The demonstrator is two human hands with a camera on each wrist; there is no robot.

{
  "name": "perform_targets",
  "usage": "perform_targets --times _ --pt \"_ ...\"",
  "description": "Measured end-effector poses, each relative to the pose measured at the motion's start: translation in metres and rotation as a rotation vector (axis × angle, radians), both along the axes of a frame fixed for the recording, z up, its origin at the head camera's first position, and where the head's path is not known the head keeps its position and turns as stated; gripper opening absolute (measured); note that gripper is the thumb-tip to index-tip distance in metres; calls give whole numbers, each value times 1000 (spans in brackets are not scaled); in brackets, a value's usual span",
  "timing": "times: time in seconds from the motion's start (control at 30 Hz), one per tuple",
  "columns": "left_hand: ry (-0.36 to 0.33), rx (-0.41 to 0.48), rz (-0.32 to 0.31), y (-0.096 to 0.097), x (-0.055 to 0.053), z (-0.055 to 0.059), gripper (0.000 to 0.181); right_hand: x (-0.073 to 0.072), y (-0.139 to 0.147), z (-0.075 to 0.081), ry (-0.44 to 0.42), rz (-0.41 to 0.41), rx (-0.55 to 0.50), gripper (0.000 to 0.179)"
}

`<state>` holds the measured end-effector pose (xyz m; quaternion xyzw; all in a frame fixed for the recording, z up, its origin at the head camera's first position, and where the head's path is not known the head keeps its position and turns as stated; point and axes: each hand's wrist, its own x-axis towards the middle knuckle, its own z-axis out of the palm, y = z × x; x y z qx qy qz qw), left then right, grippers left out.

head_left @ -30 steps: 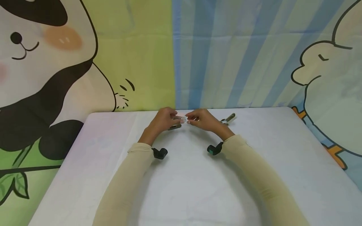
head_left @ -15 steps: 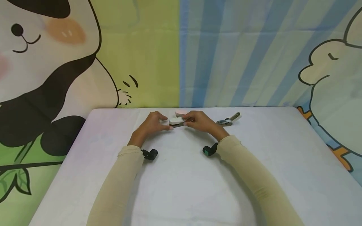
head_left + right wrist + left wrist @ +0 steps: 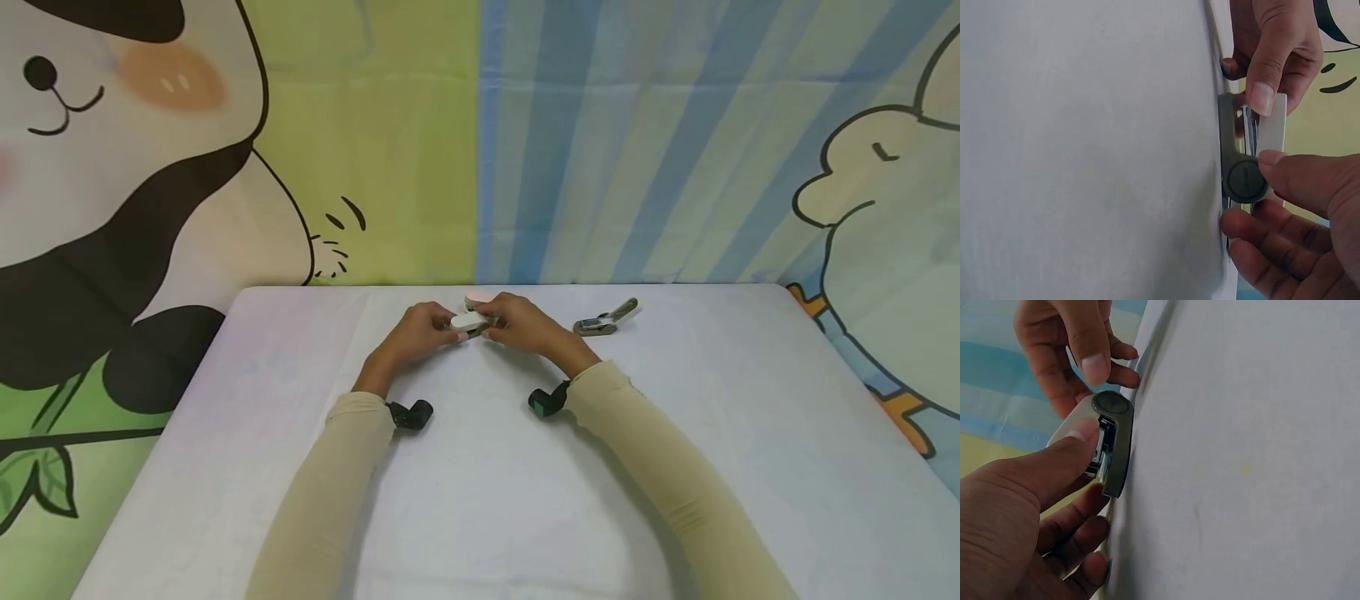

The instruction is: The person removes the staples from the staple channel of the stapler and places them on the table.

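A small stapler with a white top and dark grey base (image 3: 468, 322) is between my hands at the table's far side. My left hand (image 3: 420, 331) pinches its left end, the thumb pressing on the white top (image 3: 1075, 420) in the left wrist view. At the other end, my right hand (image 3: 522, 323) grips near the round hinge (image 3: 1245, 179), thumb against the white top and fingers curled behind. A gap shows between top and base, with the metal staple channel (image 3: 1249, 129) visible inside. Part of the stapler is covered by fingers.
Just behind the hands lies a pink-topped thing (image 3: 477, 299), mostly hidden. To the right, another stapler (image 3: 597, 325) lies with one arm raised at an angle. The white-covered table (image 3: 480, 483) ends at a patterned cloth backdrop (image 3: 390, 150).
A second ago fingers hid most of what was held. Half a second ago my left fingers stood loosely around the stapler's left end; now they have closed on it. The view shifted slightly.
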<state>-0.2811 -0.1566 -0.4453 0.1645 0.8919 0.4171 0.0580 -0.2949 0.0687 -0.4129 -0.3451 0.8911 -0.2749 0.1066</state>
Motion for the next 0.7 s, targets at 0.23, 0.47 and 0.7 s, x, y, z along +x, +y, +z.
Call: perform_targets --times 0.23,0.47,0.7 --pt "-9 1 -28 4 6 2 19 3 -5 4 6 -60 67 36" --pt "-4 34 -61 10 15 7 14 5 -2 5 3 -70 105 20" --pt "-10 49 -71 12 24 4 21 12 4 10 -10 -33 140 21"
